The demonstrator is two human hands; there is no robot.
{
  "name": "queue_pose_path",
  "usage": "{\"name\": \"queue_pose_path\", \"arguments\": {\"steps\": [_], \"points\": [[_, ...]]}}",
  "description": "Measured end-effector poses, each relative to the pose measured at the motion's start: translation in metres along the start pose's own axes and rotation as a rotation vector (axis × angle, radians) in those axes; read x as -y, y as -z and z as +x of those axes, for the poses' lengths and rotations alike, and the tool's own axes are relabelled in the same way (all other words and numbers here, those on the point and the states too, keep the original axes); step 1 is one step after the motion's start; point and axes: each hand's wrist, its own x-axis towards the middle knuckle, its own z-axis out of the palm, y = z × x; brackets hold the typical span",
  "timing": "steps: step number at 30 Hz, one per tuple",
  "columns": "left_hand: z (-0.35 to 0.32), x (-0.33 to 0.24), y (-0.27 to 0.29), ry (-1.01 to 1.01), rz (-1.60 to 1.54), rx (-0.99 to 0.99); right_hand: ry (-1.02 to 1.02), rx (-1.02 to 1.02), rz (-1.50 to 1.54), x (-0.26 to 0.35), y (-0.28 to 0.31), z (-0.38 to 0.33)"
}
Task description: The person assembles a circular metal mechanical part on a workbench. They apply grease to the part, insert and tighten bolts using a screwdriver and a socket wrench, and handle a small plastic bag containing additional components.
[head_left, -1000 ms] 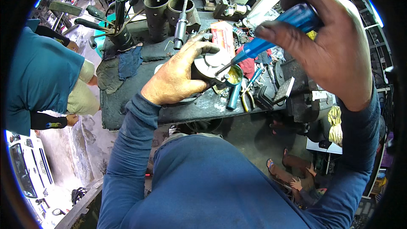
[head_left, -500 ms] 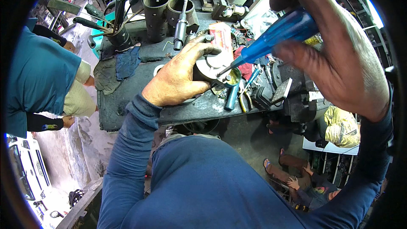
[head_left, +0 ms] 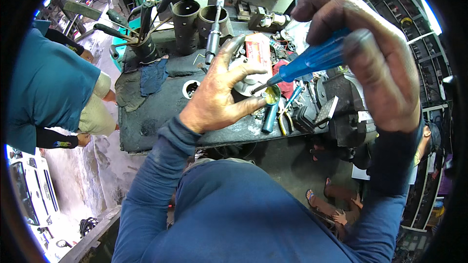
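Note:
Over the bench, my left hand (head_left: 214,92) curves its fingers and thumb around a round, pale metal part (head_left: 245,86), partly hidden by the fingers. My right hand (head_left: 385,73), raised at the right, grips the handle of a large blue screwdriver (head_left: 309,64). The screwdriver slants down to the left, its tip at the face of the metal part by my left thumb. A small round container with yellowish contents (head_left: 273,95) sits just right of the part. Beyond it lies a red and white box (head_left: 258,48).
A dark workbench (head_left: 161,129) carries metal cylinders (head_left: 186,34), a can of hammers and tools (head_left: 144,48), a white cup of small parts (head_left: 189,89) and pliers (head_left: 285,119). A vise (head_left: 351,129) stands right. A person in teal (head_left: 63,83) is at left; another sits lower right.
My right hand's fingers have shifted and loosened around the screwdriver handle. My left fingers have moved on the metal part, and the white cup shows more fully. The whole view has shifted slightly.

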Motion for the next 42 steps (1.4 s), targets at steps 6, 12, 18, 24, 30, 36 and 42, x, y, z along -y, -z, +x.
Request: {"name": "queue_pose_path", "arguments": {"steps": [6, 12, 18, 24, 30, 36, 42], "points": [[-0.005, 0.006, -0.018, -0.077, 0.038, -0.062, 0.375, 0.244, 1.099, -0.067, -0.029, 0.037], [-0.004, 0.018, -0.030, -0.204, 0.031, -0.216, 0.525, -0.022, 1.417, -0.076, -0.057, 0.030], [-0.005, 0.019, -0.033, -0.198, 0.001, -0.260, 0.256, -0.672, 1.086, -0.040, -0.073, 0.012], [-0.007, 0.022, -0.036, -0.205, 0.005, -0.243, 0.209, -0.382, 1.164, -0.033, -0.065, 0.029], [-0.007, 0.019, -0.034, -0.179, 0.022, -0.212, -0.037, -0.856, 0.818, -0.003, -0.083, -0.002], [-0.002, 0.012, -0.029, -0.210, 0.023, -0.192, 0.526, 0.172, 1.350, -0.075, -0.041, 0.045], [-0.007, 0.017, -0.033, -0.178, -0.026, -0.206, 0.773, 0.347, 1.468, -0.087, -0.048, 0.036]]}}
